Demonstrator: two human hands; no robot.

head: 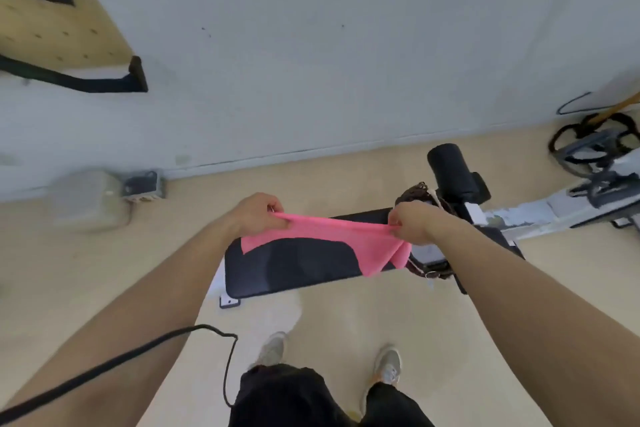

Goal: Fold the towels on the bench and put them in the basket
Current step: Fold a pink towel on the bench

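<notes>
Standing on a beige floor, pale shoes apart, black trousers at the bottom edge. Black cable runs across the left forearm and loops down beside the left leg.

Both bare arms reach forward. Left hand pinches one end of the pink towel, fingers curled round the bunched edge. Right hand pinches the other end the same way. Towel is pulled taut between the hands, held above the bench; its loose lower part hangs down, longest at the right end. Whether the hanging cloth touches the pad, cannot tell.

Bench is a black padded top lying crosswise in front of the feet. At its right end, just behind the right hand, sits a brown woven basket, mostly hidden by the hand and towel; something pale shows inside, cannot tell what.

Beyond the basket, a black cylinder pad on the bench frame. Far right, grey and black gym gear with black straps on the floor. Far left, a blurred grey box against the white wall. Upper left, a wooden panel with holes on a black bracket, bearing a big black mark cut off by the frame edge, not readable.
</notes>
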